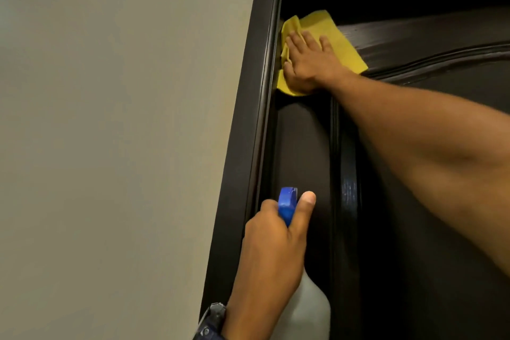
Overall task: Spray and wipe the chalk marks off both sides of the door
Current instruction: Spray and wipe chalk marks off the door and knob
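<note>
Your right hand point(309, 63) lies flat, fingers straight, pressing the yellow cloth point(331, 33) on the top left corner of the dark door point(414, 201). The cloth is soft and light, so push with your whole palm. Your left hand point(273, 246) grips the spray bottle point(287, 204) by its neck, lower down; it may be slippery.

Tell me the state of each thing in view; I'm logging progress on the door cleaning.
Door: closed in its frame, dark, no chalk marks visible here.
Yellow cloth: pressed flat against the door's top left corner.
Right hand: fingers straight, pressing the cloth.
Spray bottle: upright, blue head facing the door.
Left hand: grips the bottle's neck.
Wristwatch: on the left wrist.
</note>
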